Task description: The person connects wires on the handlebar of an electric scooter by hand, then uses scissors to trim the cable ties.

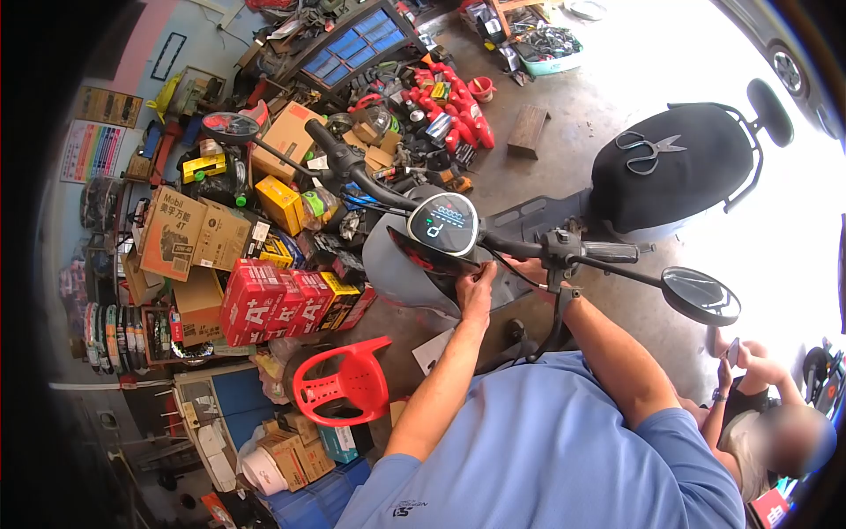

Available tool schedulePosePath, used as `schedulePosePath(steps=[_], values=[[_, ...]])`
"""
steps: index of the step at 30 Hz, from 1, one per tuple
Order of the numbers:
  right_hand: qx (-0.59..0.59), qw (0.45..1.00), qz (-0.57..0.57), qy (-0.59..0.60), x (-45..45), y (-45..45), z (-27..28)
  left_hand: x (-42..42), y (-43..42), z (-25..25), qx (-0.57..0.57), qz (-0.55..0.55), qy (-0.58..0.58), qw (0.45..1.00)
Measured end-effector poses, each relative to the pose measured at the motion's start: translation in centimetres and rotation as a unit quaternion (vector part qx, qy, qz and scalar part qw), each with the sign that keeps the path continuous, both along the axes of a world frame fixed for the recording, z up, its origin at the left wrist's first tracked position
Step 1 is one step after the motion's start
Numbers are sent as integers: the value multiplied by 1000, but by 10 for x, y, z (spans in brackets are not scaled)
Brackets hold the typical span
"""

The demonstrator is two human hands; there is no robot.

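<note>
A grey electric scooter [397, 264] stands in front of me, its round digital display [443, 225] lit. My left hand [476, 289] is at the edge of the dark front panel just below the display, fingers pinched together. What they pinch is too small to make out. My right hand [529, 271] reaches in beneath the handlebar, beside the black cables [511, 264]. Its fingers are mostly hidden behind the cables and the brake lever assembly. Scissors [652, 152] lie on the black seat [674, 172], away from both hands.
A red plastic chair [344, 383] stands at the left, near red boxes [256, 300] and cardboard cartons [172, 234]. Red bottles [463, 106] and loose parts cover the floor beyond. A wooden block [529, 130] lies near the scooter. Another person [749, 423] sits at the right.
</note>
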State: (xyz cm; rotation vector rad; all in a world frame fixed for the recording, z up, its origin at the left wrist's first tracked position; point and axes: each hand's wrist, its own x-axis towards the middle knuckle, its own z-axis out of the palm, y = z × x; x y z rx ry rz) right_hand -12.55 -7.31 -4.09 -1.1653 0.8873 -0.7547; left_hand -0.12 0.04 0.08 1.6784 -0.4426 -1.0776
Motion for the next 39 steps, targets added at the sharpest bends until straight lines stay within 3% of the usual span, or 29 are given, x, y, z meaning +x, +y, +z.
schedulePosePath(steps=[2,6,9,11,14,18,26,32,39], values=[[31,997,66,31,-6,-1,8,1,0,-2,4,-3,2,1000],[40,992,69,103,-4,-3,-20,-2,0,4,11,-1,1,1000],[60,995,79,28,-8,0,4,-5,-2,8,-4,26,-2,1000],[132,981,65,-128,-4,2,4,-5,-2,10,4,30,1,1000],[161,968,72,-178,0,5,10,0,0,4,15,-5,13,1000],[155,968,85,-179,2,4,5,0,0,9,20,-13,34,999],[74,995,39,-62,7,8,5,-5,-1,7,-22,18,47,998],[85,996,35,-7,6,9,15,-2,0,3,-33,2,74,997],[85,993,56,-62,3,8,13,-3,0,6,-28,-2,85,996]])
